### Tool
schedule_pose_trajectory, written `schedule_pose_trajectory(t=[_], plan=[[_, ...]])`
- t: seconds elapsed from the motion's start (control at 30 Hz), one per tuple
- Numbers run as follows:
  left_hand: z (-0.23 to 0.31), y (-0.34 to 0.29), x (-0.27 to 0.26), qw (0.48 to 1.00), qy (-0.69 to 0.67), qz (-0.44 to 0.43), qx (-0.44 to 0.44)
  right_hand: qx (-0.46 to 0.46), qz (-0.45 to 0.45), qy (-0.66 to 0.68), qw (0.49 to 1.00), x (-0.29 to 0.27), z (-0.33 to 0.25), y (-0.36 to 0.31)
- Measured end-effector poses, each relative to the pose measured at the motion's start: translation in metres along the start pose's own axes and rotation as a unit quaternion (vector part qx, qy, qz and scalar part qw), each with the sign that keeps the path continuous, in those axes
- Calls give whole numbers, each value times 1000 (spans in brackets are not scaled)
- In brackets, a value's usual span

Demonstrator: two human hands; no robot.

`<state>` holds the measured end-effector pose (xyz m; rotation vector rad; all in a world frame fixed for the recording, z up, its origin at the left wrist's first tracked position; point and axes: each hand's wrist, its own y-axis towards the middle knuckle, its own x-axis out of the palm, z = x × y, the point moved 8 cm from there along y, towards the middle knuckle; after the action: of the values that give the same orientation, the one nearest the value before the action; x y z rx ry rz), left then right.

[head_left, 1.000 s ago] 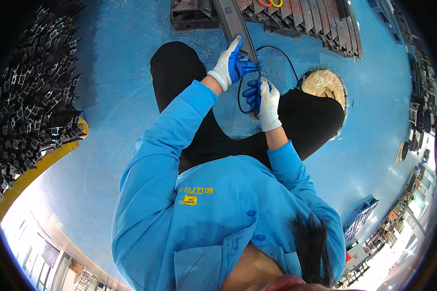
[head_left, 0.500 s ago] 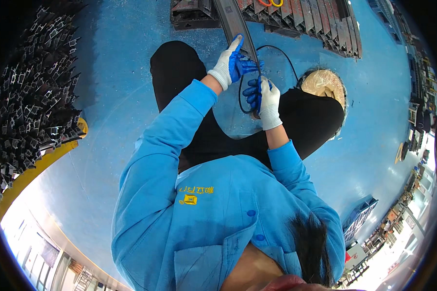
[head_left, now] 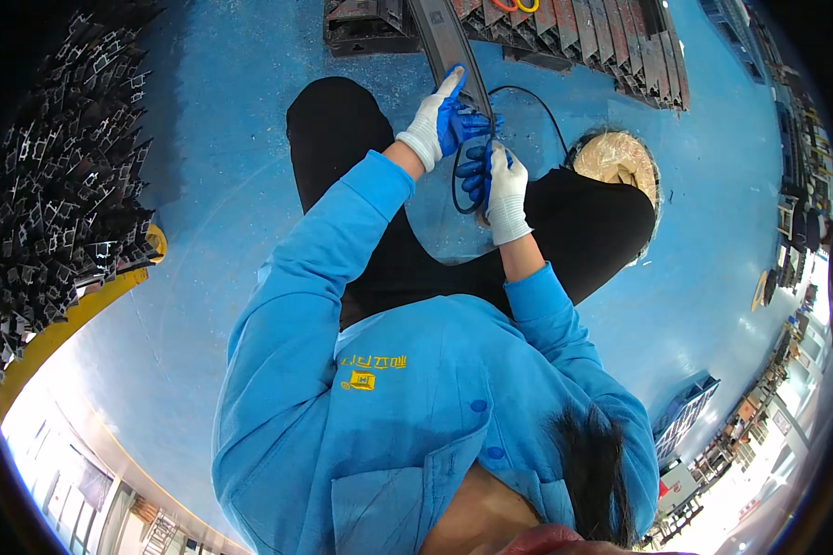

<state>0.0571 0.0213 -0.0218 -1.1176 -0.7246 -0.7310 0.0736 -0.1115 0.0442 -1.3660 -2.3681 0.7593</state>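
A long dark grey metal profile (head_left: 449, 44) slants down from the top edge, its near end between my hands. My left hand (head_left: 444, 120), in a white glove with blue-coated palm and fingers, is closed around that end, thumb along its upper face. At the tip of the profile my right hand (head_left: 503, 180), gloved alike, pinches a thin black strip (head_left: 546, 106). The strip loops below the fingers and runs right towards a roll wrapped in clear film (head_left: 611, 157) beside my right knee. Where exactly the strip meets the profile is hidden by my fingers.
Dark profiles (head_left: 583, 37) lie stacked ahead, with orange and yellow loop handles (head_left: 526, 5) on them. A large pile of black profiles (head_left: 65, 176) fills the left, by a yellow bar (head_left: 69, 328). A blue crate (head_left: 685, 412) stands at the lower right on the blue floor.
My right hand has shifted slightly left and towards me, still pinching the strip; the loop below moved a little with it. My left hand and the profile have stayed in place.
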Motion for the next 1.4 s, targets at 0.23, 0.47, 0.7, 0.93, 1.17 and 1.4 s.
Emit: schedule_pose_trajectory(t=[0.23, 0.47, 0.7, 0.93, 1.17, 1.4], plan=[[7, -17, 23, 999, -5, -21, 28, 8, 6, -5, 1000, -5, 3, 2], [4, 3, -8, 1000, 22, -18, 9, 23, 25, -38, 999, -2, -3, 14], [4, -7, 3, 1000, 20, -3, 7, -63, -4, -50, 997, 6, -18, 14], [11, -16, 4, 999, -15, 31, 43, -72, -21, -132, 988, -8, 2, 7], [22, -42, 40, 997, -29, -75, 18, -141, -5, -164, 976, 13, -35, 6], [23, -24, 21, 996, -46, -19, 76, -157, -14, -213, 964, 8, -36, 8]])
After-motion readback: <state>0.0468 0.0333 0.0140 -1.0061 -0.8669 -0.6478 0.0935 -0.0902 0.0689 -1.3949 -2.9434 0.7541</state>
